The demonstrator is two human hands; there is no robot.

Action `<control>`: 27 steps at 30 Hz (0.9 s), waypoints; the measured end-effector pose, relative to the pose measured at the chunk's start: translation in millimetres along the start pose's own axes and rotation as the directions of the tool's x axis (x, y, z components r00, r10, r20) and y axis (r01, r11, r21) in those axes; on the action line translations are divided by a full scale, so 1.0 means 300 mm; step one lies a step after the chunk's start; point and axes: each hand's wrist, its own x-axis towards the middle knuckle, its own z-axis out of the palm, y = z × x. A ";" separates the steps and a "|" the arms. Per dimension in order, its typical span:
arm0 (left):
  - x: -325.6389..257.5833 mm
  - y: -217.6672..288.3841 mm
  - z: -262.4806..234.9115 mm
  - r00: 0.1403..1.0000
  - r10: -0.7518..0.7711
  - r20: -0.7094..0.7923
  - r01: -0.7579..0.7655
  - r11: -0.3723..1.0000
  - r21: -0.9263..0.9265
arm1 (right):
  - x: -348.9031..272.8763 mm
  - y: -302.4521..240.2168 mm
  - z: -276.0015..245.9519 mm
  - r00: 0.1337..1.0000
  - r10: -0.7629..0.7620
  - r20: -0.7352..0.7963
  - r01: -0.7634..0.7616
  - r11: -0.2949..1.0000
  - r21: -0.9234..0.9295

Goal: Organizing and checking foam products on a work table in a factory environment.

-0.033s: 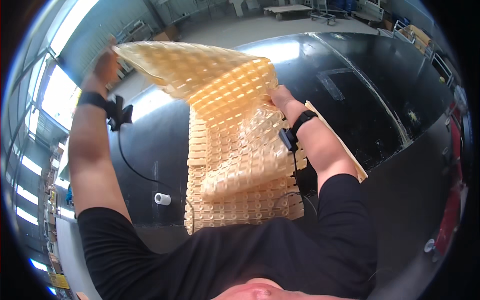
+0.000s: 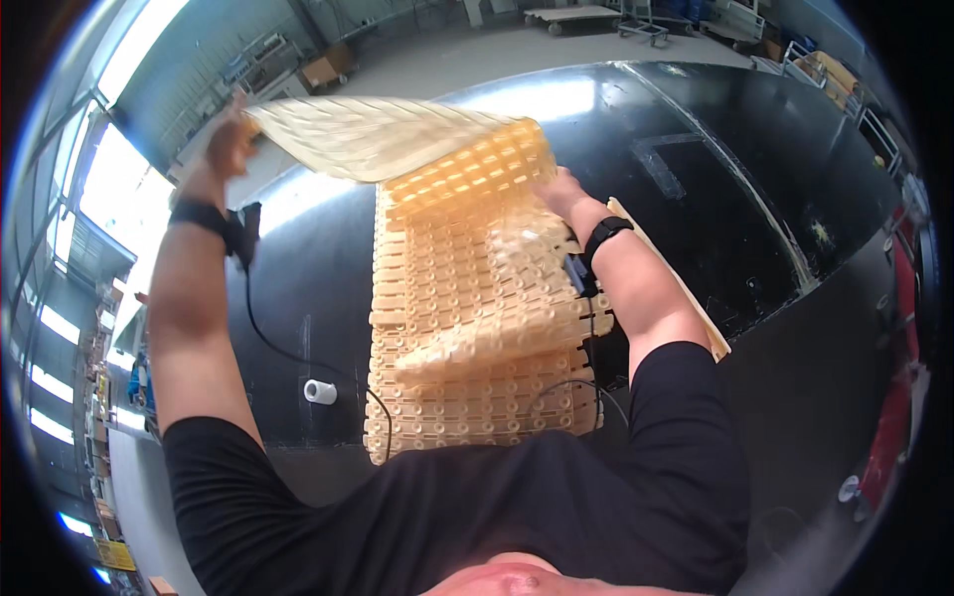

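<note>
A flexible pale-yellow mat (image 2: pixel 368 134) with rows of slots hangs raised over the table. Its far left corner is in my left hand (image 2: pixel 231 144), closed on it though smeared by motion. My right hand (image 2: pixel 558 191) pinches the right side of the same mat, its fingertips partly hidden. Below lie similar beige studded mats (image 2: pixel 467 407), flat on the table, one overlapping another. The near part of the raised mat droops in a blurred fold over them. Both wrists wear black straps with small dark devices and cords.
The large black table (image 2: pixel 755 189) has a pale seam line and tape marks on the right. A white roll (image 2: pixel 320 392) lies left of the mats. A thin light strip (image 2: pixel 686 288) lies beside my right forearm. Carts (image 2: pixel 641 25) and a cardboard box (image 2: pixel 328 68) stand beyond.
My left hand has moved slightly down and to the right with the mat's corner. The raised mat has shifted and uncovered more of the studded mats below. My right hand stays nearly in place.
</note>
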 end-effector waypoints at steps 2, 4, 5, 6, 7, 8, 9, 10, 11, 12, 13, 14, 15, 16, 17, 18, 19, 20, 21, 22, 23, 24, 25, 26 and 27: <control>-0.092 -0.295 0.179 0.955 -0.220 0.197 0.245 0.963 -0.116 | -0.014 0.124 0.035 0.997 0.053 0.058 -0.036 0.965 -0.259; -0.315 -0.575 0.313 0.945 -0.024 0.327 -0.042 0.981 0.192 | -0.054 0.226 0.043 0.967 0.110 0.228 -0.025 0.938 -0.347; -0.429 -0.677 0.356 0.898 0.000 0.441 -0.163 0.929 0.333 | -0.089 0.277 0.023 0.893 0.136 0.428 -0.051 0.978 -0.203; -0.553 -0.768 0.416 0.892 -0.052 0.450 -0.139 0.914 0.381 | -0.142 0.329 -0.005 0.786 0.095 0.611 -0.098 0.995 -0.028; -0.662 -0.835 0.465 0.871 -0.146 0.470 0.022 0.966 0.258 | -0.198 0.363 0.002 0.824 0.135 0.550 -0.066 0.987 -0.144; -0.754 -0.886 0.510 0.833 -0.165 0.529 0.149 0.986 0.073 | -0.246 0.387 0.013 0.871 0.120 0.477 -0.010 0.974 -0.227; -0.827 -0.917 0.564 0.858 -0.220 0.463 0.260 0.965 -0.023 | -0.295 0.413 0.005 0.865 0.186 0.465 -0.067 0.963 -0.261; -0.879 -0.936 0.605 0.830 -0.335 0.446 0.412 0.907 -0.086 | -0.345 0.437 -0.003 0.873 0.265 0.408 -0.141 0.940 -0.310; -0.896 -0.946 0.614 0.843 -0.218 0.492 0.178 0.976 0.129 | -0.385 0.448 0.000 0.878 0.266 0.398 -0.224 0.963 -0.149; -0.914 -0.951 0.646 0.855 -0.187 0.484 0.156 0.982 0.104 | -0.398 0.452 -0.008 0.886 0.200 0.418 -0.172 0.980 -0.105; -0.929 -0.959 0.677 0.873 -0.213 0.438 0.192 0.977 0.092 | -0.414 0.455 -0.015 0.854 0.227 0.469 -0.275 0.961 0.036; -0.945 -0.965 0.703 0.898 -0.198 0.393 0.210 0.978 0.013 | -0.419 0.452 -0.027 0.825 0.280 0.491 -0.392 0.909 0.141; -0.936 -0.975 0.727 0.852 -0.215 0.477 0.068 0.950 0.306 | -0.422 0.444 -0.037 0.837 0.248 0.488 -0.379 0.906 0.190; -0.952 -0.985 0.755 0.915 0.003 0.404 -0.218 0.845 0.488 | -0.418 0.429 -0.051 0.831 0.249 0.498 -0.380 0.908 0.179; -0.943 -0.993 0.777 0.937 -0.060 0.343 -0.121 0.867 0.483 | -0.410 0.406 -0.064 0.802 0.255 0.540 -0.426 0.878 0.218; -0.937 -0.999 0.797 0.936 -0.103 0.336 -0.045 0.913 0.406 | -0.409 0.377 -0.075 0.777 0.261 0.573 -0.475 0.840 0.261; -0.915 -0.997 0.808 0.923 -0.179 0.341 0.116 0.974 0.196 | -0.408 0.337 -0.078 0.797 0.164 0.582 -0.425 0.837 0.346; -0.887 -0.985 0.809 0.885 -0.267 0.382 0.287 0.958 0.005 | -0.409 0.292 -0.084 0.785 0.121 0.608 -0.407 0.841 0.357; -0.857 -0.963 0.795 0.790 -0.362 0.494 0.427 0.904 -0.019 | -0.407 0.239 -0.075 0.821 0.163 0.548 -0.401 0.847 0.349; -0.822 -0.931 0.763 0.668 -0.460 0.585 0.554 0.832 0.021 | -0.406 0.183 -0.083 0.839 0.071 0.540 -0.338 0.845 0.414; -0.805 -0.892 0.725 0.716 -0.408 0.567 0.501 0.865 -0.009 | -0.402 0.124 -0.093 0.768 0.049 0.638 -0.450 0.751 0.484; -0.778 -0.842 0.678 0.752 -0.314 0.579 0.431 0.899 -0.073 | -0.412 0.071 -0.096 0.812 -0.015 0.584 -0.393 0.725 0.565; -0.738 -0.790 0.593 0.772 -0.267 0.577 0.403 0.907 -0.120 | -0.415 0.024 -0.120 0.787 -0.122 0.605 -0.388 0.665 0.638; -0.735 -0.750 0.512 0.843 -0.141 0.519 0.351 0.875 -0.332 | -0.431 -0.006 -0.142 0.797 -0.137 0.588 -0.395 0.619 0.679; -0.715 -0.715 0.415 0.861 -0.178 0.476 0.330 0.908 -0.257 | -0.455 -0.014 -0.178 0.776 -0.184 0.603 -0.378 0.629 0.679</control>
